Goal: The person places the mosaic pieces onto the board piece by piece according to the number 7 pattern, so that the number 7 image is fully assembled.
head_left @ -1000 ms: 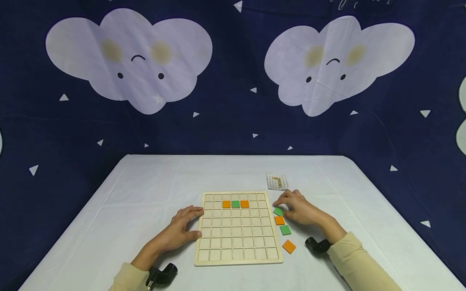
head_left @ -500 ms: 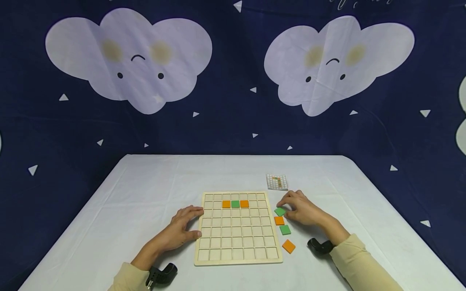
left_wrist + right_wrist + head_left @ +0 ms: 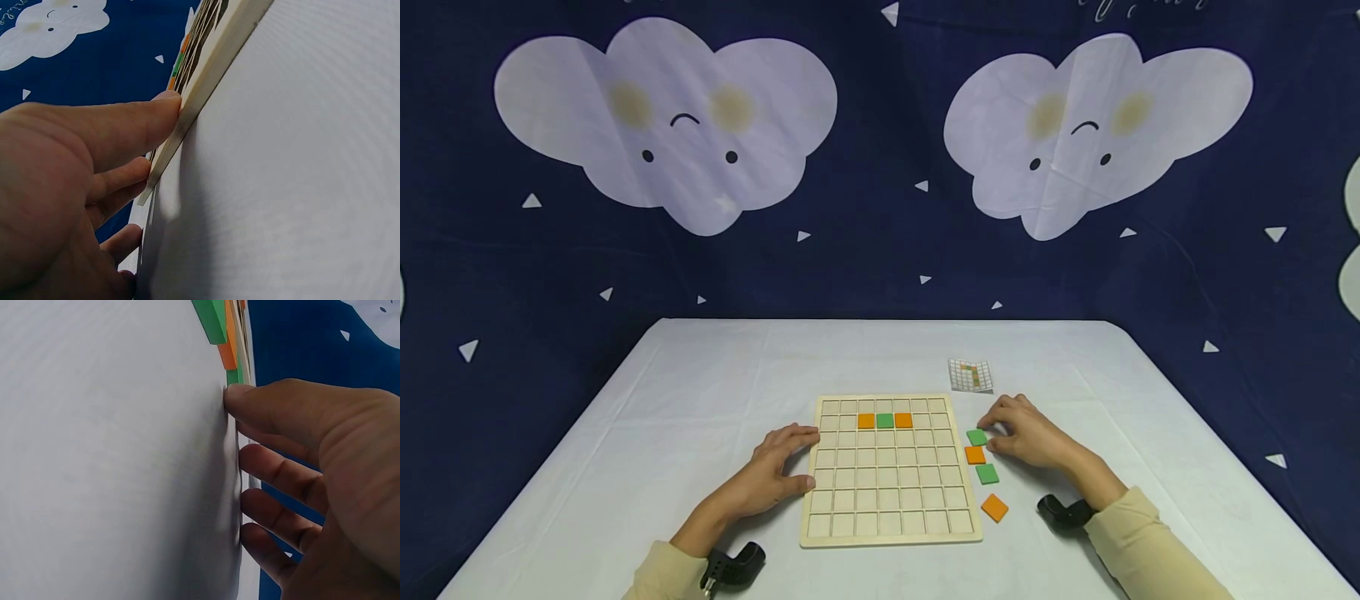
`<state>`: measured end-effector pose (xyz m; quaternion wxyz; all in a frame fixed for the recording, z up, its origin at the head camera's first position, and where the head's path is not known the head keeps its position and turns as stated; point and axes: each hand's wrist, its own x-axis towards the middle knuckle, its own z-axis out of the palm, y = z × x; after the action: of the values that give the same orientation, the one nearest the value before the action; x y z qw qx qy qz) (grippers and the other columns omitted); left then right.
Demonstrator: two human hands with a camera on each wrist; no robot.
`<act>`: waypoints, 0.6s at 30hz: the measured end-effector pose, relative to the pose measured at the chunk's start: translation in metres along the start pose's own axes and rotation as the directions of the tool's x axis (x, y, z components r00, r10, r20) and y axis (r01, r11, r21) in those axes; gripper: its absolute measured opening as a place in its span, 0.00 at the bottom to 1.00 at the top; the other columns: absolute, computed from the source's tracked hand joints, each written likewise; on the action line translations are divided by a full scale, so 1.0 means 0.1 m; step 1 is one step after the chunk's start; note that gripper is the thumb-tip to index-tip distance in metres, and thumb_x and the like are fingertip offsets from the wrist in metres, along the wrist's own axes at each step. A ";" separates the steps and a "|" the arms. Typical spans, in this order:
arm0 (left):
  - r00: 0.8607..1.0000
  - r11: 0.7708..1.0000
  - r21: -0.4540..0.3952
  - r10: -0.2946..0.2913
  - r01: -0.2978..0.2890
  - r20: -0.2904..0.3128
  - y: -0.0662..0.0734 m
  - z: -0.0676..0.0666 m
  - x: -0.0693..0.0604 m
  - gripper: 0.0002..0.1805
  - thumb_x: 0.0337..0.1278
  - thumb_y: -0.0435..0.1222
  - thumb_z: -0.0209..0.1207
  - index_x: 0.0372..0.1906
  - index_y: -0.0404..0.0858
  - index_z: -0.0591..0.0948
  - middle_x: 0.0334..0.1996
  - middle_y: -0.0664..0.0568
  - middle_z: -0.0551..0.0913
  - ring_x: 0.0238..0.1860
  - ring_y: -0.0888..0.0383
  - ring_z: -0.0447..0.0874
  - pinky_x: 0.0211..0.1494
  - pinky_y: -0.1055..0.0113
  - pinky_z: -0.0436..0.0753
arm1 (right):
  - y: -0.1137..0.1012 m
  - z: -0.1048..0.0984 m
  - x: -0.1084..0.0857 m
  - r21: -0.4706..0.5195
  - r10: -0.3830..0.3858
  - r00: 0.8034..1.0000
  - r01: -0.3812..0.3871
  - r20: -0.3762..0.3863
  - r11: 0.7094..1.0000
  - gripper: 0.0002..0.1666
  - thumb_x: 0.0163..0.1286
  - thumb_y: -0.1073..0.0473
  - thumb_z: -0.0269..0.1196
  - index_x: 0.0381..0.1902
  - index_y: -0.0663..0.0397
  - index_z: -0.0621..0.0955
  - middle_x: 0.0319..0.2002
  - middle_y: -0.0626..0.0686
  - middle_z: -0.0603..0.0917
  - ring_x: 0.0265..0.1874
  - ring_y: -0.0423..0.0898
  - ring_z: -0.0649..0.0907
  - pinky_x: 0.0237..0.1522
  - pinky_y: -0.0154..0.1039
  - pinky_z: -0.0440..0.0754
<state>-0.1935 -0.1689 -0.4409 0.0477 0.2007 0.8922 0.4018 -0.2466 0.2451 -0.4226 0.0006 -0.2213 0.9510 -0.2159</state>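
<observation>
A pale wooden grid board (image 3: pixel 891 500) lies on the white table, with a row of two orange tiles (image 3: pixel 904 421) and a green tile (image 3: pixel 885 421) between them near its far side. My left hand (image 3: pixel 765 475) rests at the board's left edge; in the left wrist view, the left hand's thumb (image 3: pixel 140 128) touches the board's side (image 3: pixel 206 78). To the right of the board, my right hand (image 3: pixel 1028 433) pinches the far loose green tile (image 3: pixel 977 437) at its right side. The right wrist view shows that green tile (image 3: pixel 233 376) partly hidden by the thumb (image 3: pixel 269 406).
Nearer than the pinched tile lie a loose orange tile (image 3: pixel 975 455), a second loose green tile (image 3: pixel 987 474) and another orange tile (image 3: pixel 995 508), turned askew. A small printed grid card (image 3: pixel 971 376) lies beyond the board's far right corner. A dark cloud-patterned cloth (image 3: pixel 880 275) hangs behind the table.
My right hand has shifted a little to the right. The green tile at its fingertips has slid slightly right and turned. The left hand and the board have stayed still.
</observation>
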 end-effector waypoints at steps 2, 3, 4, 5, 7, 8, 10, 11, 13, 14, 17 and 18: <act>1.000 1.000 -0.001 -0.001 0.001 0.000 0.00 0.00 0.00 0.33 0.49 0.37 0.66 0.63 0.37 0.71 0.68 0.48 0.65 0.72 0.42 0.50 0.69 0.36 0.48 | 0.01 0.00 0.00 0.000 0.007 1.000 -0.007 -0.002 1.000 0.13 0.55 0.59 0.67 0.40 0.47 0.84 0.41 0.44 0.78 0.41 0.41 0.69 0.43 0.38 0.68; 1.000 1.000 -0.002 -0.001 0.001 0.000 0.00 0.00 0.00 0.33 0.49 0.37 0.66 0.63 0.37 0.71 0.68 0.48 0.65 0.72 0.42 0.50 0.69 0.36 0.48 | 0.01 0.01 0.00 0.001 0.009 1.000 -0.009 -0.002 1.000 0.12 0.55 0.59 0.67 0.40 0.46 0.84 0.41 0.44 0.78 0.41 0.41 0.69 0.42 0.38 0.68; 1.000 1.000 -0.003 -0.001 0.001 0.000 0.00 0.00 0.00 0.33 0.49 0.37 0.66 0.63 0.37 0.71 0.68 0.48 0.65 0.72 0.42 0.50 0.69 0.36 0.48 | 0.01 0.01 0.00 -0.001 0.011 1.000 -0.011 -0.001 1.000 0.12 0.55 0.59 0.67 0.39 0.46 0.84 0.40 0.44 0.78 0.40 0.41 0.68 0.42 0.37 0.68; 1.000 1.000 -0.004 -0.001 0.001 0.000 0.00 0.00 0.00 0.33 0.49 0.37 0.66 0.63 0.37 0.71 0.68 0.48 0.65 0.72 0.42 0.50 0.69 0.37 0.48 | 0.01 0.01 0.00 -0.001 0.013 1.000 -0.013 -0.001 1.000 0.12 0.55 0.59 0.67 0.39 0.46 0.84 0.40 0.43 0.78 0.40 0.41 0.68 0.41 0.37 0.68; 1.000 1.000 -0.004 -0.001 0.001 0.001 0.00 0.00 0.00 0.33 0.49 0.37 0.66 0.63 0.37 0.71 0.68 0.48 0.65 0.72 0.42 0.50 0.69 0.37 0.48 | 0.01 0.01 0.00 -0.004 0.016 1.000 -0.016 -0.003 1.000 0.11 0.55 0.58 0.68 0.39 0.46 0.84 0.40 0.43 0.78 0.40 0.41 0.69 0.41 0.37 0.68; 1.000 1.000 -0.003 0.000 0.000 0.001 0.00 0.00 0.00 0.33 0.49 0.37 0.66 0.63 0.37 0.71 0.68 0.48 0.66 0.72 0.42 0.50 0.69 0.37 0.48 | 0.01 0.01 0.00 -0.005 0.018 1.000 -0.018 -0.004 1.000 0.11 0.55 0.58 0.68 0.38 0.46 0.84 0.40 0.43 0.78 0.40 0.41 0.69 0.41 0.37 0.68; 1.000 1.000 -0.003 0.004 -0.004 0.002 0.00 0.00 0.00 0.33 0.49 0.37 0.66 0.63 0.37 0.71 0.68 0.47 0.66 0.72 0.42 0.50 0.68 0.37 0.48 | 0.01 0.01 0.00 -0.007 0.018 1.000 -0.018 -0.007 1.000 0.11 0.55 0.58 0.68 0.38 0.46 0.84 0.39 0.43 0.78 0.40 0.41 0.69 0.42 0.38 0.69; 1.000 1.000 -0.004 0.007 -0.007 0.003 -0.01 0.00 0.00 0.33 0.49 0.37 0.66 0.63 0.37 0.71 0.68 0.47 0.66 0.72 0.42 0.50 0.68 0.37 0.48 | 0.01 0.01 -0.01 -0.008 0.017 1.000 -0.017 -0.010 1.000 0.11 0.54 0.58 0.68 0.38 0.46 0.84 0.39 0.43 0.78 0.40 0.41 0.69 0.42 0.38 0.69; 1.000 1.000 -0.004 0.014 -0.014 0.003 -0.01 -0.01 0.00 0.33 0.49 0.37 0.66 0.63 0.36 0.71 0.67 0.47 0.66 0.72 0.41 0.50 0.68 0.37 0.48 | 0.01 0.01 -0.01 -0.010 0.017 1.000 -0.017 -0.013 1.000 0.10 0.54 0.58 0.68 0.37 0.45 0.84 0.39 0.43 0.78 0.41 0.41 0.69 0.43 0.38 0.69; 1.000 1.000 -0.005 0.017 -0.017 0.003 -0.01 -0.01 0.00 0.33 0.49 0.37 0.66 0.63 0.36 0.71 0.67 0.47 0.66 0.72 0.41 0.50 0.68 0.37 0.48 | 0.00 0.01 -0.01 -0.010 0.020 1.000 -0.020 -0.014 1.000 0.10 0.54 0.58 0.68 0.37 0.45 0.84 0.39 0.43 0.78 0.40 0.41 0.69 0.43 0.39 0.70; 1.000 1.000 -0.011 0.020 -0.020 0.005 -0.01 -0.01 0.00 0.33 0.49 0.37 0.66 0.63 0.36 0.71 0.68 0.47 0.65 0.71 0.41 0.50 0.68 0.37 0.48 | -0.01 0.01 -0.01 -0.010 0.027 0.999 -0.027 -0.016 1.000 0.10 0.54 0.58 0.68 0.37 0.46 0.84 0.39 0.43 0.78 0.40 0.41 0.69 0.43 0.39 0.70; 1.000 1.000 -0.011 0.019 -0.019 0.006 -0.01 -0.01 0.00 0.33 0.50 0.37 0.66 0.63 0.36 0.71 0.68 0.47 0.65 0.71 0.41 0.50 0.68 0.37 0.48 | -0.01 0.01 -0.01 -0.010 0.031 0.999 -0.031 -0.017 0.999 0.10 0.54 0.58 0.68 0.37 0.46 0.84 0.39 0.42 0.78 0.40 0.41 0.69 0.43 0.39 0.70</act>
<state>-0.1941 -0.1702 -0.4411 0.0477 0.2101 0.8880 0.4063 -0.2451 0.2446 -0.4229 -0.0051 -0.2045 0.9555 -0.2126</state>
